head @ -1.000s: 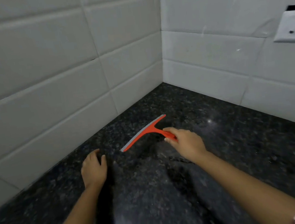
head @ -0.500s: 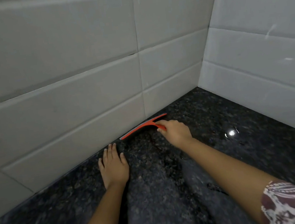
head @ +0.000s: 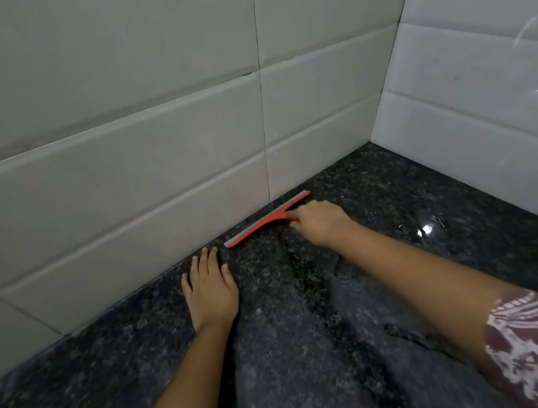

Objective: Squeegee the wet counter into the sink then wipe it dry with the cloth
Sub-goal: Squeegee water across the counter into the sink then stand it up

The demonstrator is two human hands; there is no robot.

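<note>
An orange squeegee (head: pixel 264 220) with a grey rubber blade lies against the foot of the white tiled back wall, on the dark speckled granite counter (head: pixel 299 355). My right hand (head: pixel 320 222) grips its handle, fingers closed around it. My left hand (head: pixel 211 288) rests flat on the counter just left of the blade, fingers spread toward the wall. Wet streaks and a glinting puddle (head: pixel 428 229) show on the counter to the right. Neither sink nor cloth is in view.
White tiled walls meet in a corner (head: pixel 373 133) at the back right and bound the counter on two sides. Counter surface stretches toward me between my forearms, which wear floral sleeves.
The squeegee went from the middle of the counter back to the foot of the wall. My left hand shifted forward and flattened beside it. The view turned left, so the wall socket left the frame.
</note>
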